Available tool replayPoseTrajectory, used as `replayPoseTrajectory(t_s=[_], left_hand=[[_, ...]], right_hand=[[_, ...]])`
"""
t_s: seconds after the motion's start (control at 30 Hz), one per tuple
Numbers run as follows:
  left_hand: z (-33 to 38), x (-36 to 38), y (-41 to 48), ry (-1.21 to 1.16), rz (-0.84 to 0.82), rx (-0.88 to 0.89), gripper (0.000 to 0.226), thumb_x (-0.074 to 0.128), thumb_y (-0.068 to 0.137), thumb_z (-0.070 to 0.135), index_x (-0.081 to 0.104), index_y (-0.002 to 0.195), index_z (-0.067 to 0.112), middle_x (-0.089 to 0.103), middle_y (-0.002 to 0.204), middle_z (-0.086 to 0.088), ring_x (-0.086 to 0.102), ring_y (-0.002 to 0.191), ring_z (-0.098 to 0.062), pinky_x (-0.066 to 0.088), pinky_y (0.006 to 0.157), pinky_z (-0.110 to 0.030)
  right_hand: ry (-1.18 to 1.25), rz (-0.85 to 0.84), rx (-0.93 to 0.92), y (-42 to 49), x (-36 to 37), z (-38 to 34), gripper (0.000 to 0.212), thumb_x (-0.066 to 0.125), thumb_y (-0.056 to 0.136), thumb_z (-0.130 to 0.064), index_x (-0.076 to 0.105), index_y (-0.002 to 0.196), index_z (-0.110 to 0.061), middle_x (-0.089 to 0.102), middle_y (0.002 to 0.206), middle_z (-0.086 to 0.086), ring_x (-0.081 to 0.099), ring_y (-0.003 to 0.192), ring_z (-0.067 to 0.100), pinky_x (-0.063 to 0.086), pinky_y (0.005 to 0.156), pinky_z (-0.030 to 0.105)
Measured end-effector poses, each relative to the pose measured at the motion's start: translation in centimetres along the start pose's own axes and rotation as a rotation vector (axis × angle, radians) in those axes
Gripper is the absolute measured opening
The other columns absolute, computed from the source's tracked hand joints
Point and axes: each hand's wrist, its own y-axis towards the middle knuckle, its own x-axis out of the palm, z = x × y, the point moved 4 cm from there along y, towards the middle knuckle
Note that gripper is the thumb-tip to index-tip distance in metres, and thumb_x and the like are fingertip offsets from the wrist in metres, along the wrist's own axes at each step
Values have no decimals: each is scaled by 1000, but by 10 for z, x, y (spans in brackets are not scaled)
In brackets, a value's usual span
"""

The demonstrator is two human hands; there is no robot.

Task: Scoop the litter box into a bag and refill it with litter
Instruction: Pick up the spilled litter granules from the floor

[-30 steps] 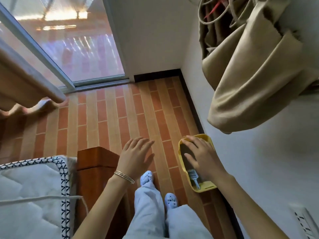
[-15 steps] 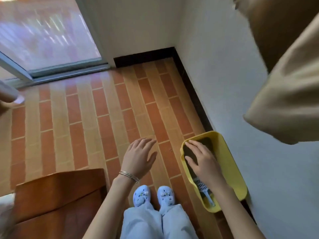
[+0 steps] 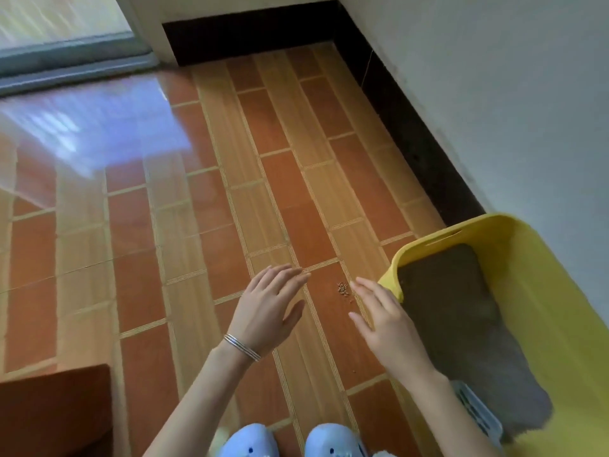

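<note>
The yellow litter box (image 3: 540, 291) stands on the tiled floor (image 3: 263, 192) at the right, beside the dark baseboard (image 3: 412, 127) and the white wall (image 3: 494, 94). Inside it lies grey-brown litter (image 3: 461, 324), and a white slotted scoop (image 3: 474, 410) rests at the near end, partly hidden behind the right forearm. The right hand (image 3: 385, 328) hovers just beside the near-left corner of the box — its fingers are straight and spread, and it grasps nothing; whether it touches the rim I cannot tell. The left hand (image 3: 267, 311) is also relaxed and empty, flat above the floor, with thin silver bangles (image 3: 242, 347) on the wrist. Between the two hands a few spilled litter grains (image 3: 343, 287) lie on a tile. Below are two light blue slippers (image 3: 250, 443), and at the lower left a corner of brown wooden furniture (image 3: 52, 410) — a sliding door frame (image 3: 66, 57) is at the upper left.
</note>
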Motion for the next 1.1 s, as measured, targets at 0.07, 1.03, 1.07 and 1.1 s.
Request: replayPoseTrajectory(t_s=[0.07,1.03,1.07,1.1], left_hand=[[-9,28,0,-8,20,40,39,44,91,35,58,124,20,60,125,3,51,122,-18,42,103,-41],[-46,185,1,-2300,399,-947,37,31,101,22,58,116,4,66,118,-9,58,116,-21,48,97,-31],[-45,187,1,-2309,382,-941,37,30,100,23,58,116,4,65,118,-9,59,115,-20,48,96,-30],[-45,188,1,-2312,368,-936,38,30,100,23,58,116,3,66,118,-10,59,115,-20,49,96,-30]], right_hand=[[8,38,8,3,26,15,49,56,91,-26,42,138,-20,41,140,-6,36,129,7,26,97,9],[-68,153,128,71,129,82,43,74,75,-13,61,114,1,58,105,12,55,99,27,40,89,27],[-59,160,131,73,129,83,42,75,74,-13,63,112,1,58,103,13,56,98,27,37,87,24],[-50,168,134,75,128,84,39,75,74,-13,64,109,0,58,101,13,56,96,25,37,85,21]])
